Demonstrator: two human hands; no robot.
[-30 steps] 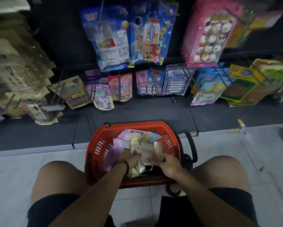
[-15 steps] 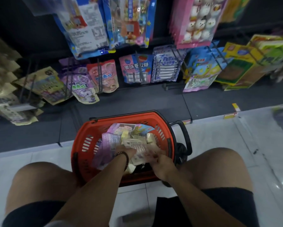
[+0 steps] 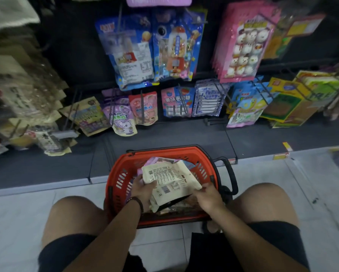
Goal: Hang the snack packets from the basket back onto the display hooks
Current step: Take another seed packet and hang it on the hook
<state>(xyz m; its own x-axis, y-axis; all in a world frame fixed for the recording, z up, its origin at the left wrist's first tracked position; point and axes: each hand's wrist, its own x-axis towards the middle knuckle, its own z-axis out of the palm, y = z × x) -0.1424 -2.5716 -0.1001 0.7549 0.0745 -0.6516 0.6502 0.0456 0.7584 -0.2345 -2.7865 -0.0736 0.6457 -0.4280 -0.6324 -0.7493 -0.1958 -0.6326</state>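
- Shop aisle: dark display rack (image 3: pixel 184 134) with hanging snack packs straight ahead of both hands, pale tiled floor (image 3: pixel 17 222) under the knees. Person crouches, knees either side of the hands.
- Red basket (image 3: pixel 113 185) sits on the floor between the knees, right under both hands; more packets (image 3: pixel 160 160) lie in it just beyond the fingertips.
- Cream packet (image 3: pixel 170 179), printed back side up, is lifted above the basket and tilted, spanning from one hand to the other.
- Left hand (image 3: pixel 143 188): closed on the packet's near-left edge, thumb on top; bracelet (image 3: pixel 138 202) on the wrist just behind it.
- Right hand (image 3: pixel 208 195): pinching the packet's lower right corner, fingers curled under it, knuckles up.
- Step, my read: pick-up out of the basket; nothing from this grab hung yet.
- Next move likely needs: find the hang hole (can't see it from here), match the packet to its hook row (cream and tan packs hang far left of the left hand), then reach up-forward and thread it on.
- Bare hook prongs (image 3: pixel 143 107) stick out ahead of the hands, above the basket.
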